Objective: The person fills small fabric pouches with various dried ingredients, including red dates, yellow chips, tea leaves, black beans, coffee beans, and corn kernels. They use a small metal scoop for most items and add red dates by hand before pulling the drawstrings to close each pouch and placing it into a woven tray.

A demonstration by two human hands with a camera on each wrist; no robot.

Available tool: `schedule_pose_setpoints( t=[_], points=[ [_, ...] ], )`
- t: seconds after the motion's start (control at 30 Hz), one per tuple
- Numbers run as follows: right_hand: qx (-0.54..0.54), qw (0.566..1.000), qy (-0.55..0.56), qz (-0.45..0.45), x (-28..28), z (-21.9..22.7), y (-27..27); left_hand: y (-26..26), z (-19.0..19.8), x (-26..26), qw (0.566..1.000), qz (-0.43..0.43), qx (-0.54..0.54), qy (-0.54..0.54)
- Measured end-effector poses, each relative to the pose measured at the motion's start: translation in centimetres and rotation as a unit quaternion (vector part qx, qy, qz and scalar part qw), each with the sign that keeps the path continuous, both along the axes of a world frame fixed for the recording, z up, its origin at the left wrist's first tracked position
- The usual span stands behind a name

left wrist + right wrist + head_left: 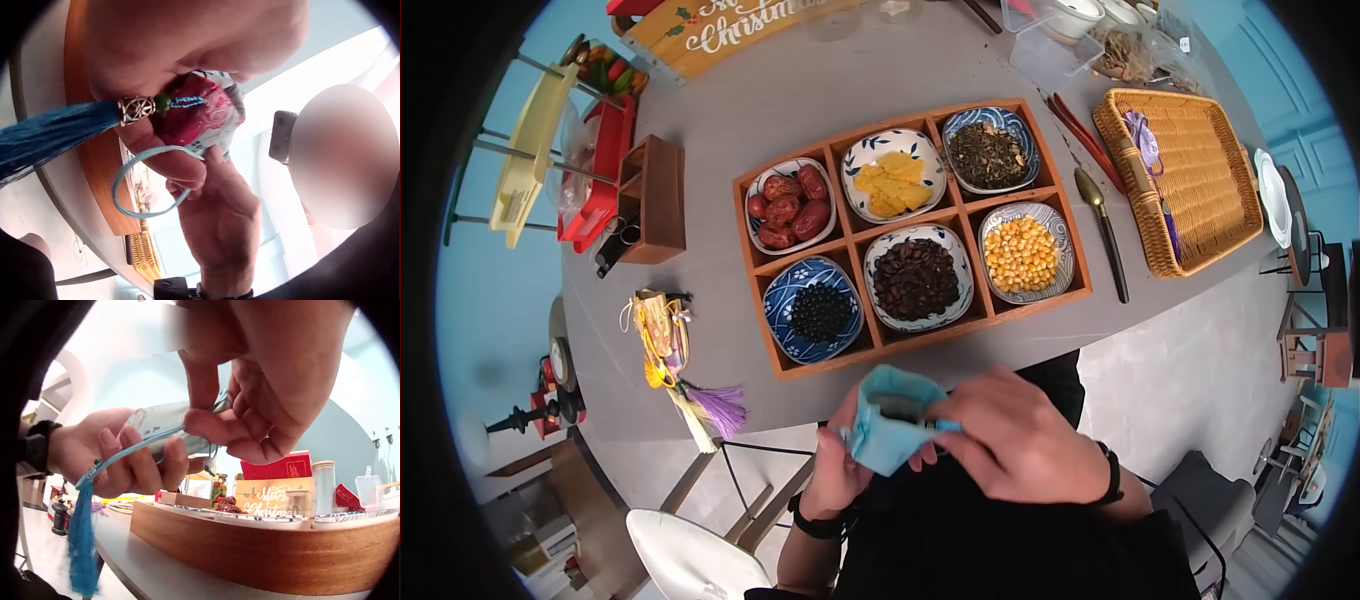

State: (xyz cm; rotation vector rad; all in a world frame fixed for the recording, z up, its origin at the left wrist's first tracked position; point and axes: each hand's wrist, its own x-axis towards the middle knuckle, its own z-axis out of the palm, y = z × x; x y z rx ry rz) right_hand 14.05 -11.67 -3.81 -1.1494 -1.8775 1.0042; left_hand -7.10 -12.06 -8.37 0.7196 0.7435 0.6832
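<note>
A light blue drawstring pouch is held above my lap, in front of the table edge, its mouth spread and facing up. My left hand grips the pouch from the left and below. At the right side of its rim, my right hand pinches the cloth between thumb and fingers. In the left wrist view, pink patterning shows on the pouch, and a blue tassel with a green bead and a metal cap hangs from it. A pale blue cord loops out beside the fingers.
Just beyond the pouch, a wooden six-compartment tray holds small dishes: red dates, yellow pieces, dried leaves, black beans, dark dried pieces and corn kernels. Right of it lie a spoon and a wicker basket; tasseled pouches lie left.
</note>
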Motion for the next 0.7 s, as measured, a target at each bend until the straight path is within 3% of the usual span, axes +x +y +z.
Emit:
schedule_pose_setpoints(
  t=[0.17, 0.27, 0.3, 0.37, 0.57, 0.63, 0.7],
  points=[
    [-0.072, 0.992, 0.071, -0.078, -0.5, -1.6, 2.1, 2.1, 1.2, 0.9, 0.997, 0.039, 0.041, 0.054],
    [-0.237, 0.959, 0.110, -0.105, -0.2, -2.6, 3.4, 4.1, 2.5, 1.9, 0.979, 0.086, 0.039, 0.179],
    [-0.238, 0.959, 0.111, -0.108, -0.3, -2.7, 3.6, 4.7, 3.2, 2.2, 0.980, 0.084, 0.039, 0.179],
    [-0.339, 0.906, 0.191, -0.169, -0.7, -2.8, 4.0, 5.9, 4.3, 2.5, 0.947, 0.051, 0.069, 0.309],
    [-0.393, 0.877, 0.207, -0.185, -0.6, -2.5, 4.1, 7.4, 4.9, 4.2, 0.896, 0.020, 0.125, 0.425],
    [-0.393, 0.874, 0.217, -0.187, -0.6, -2.6, 4.0, 7.7, 4.7, 4.4, 0.858, 0.027, 0.215, 0.466],
    [-0.389, 0.867, 0.237, -0.201, -0.6, -2.8, 3.9, 7.9, 5.6, 5.0, 0.862, 0.053, 0.206, 0.460]
  ],
)
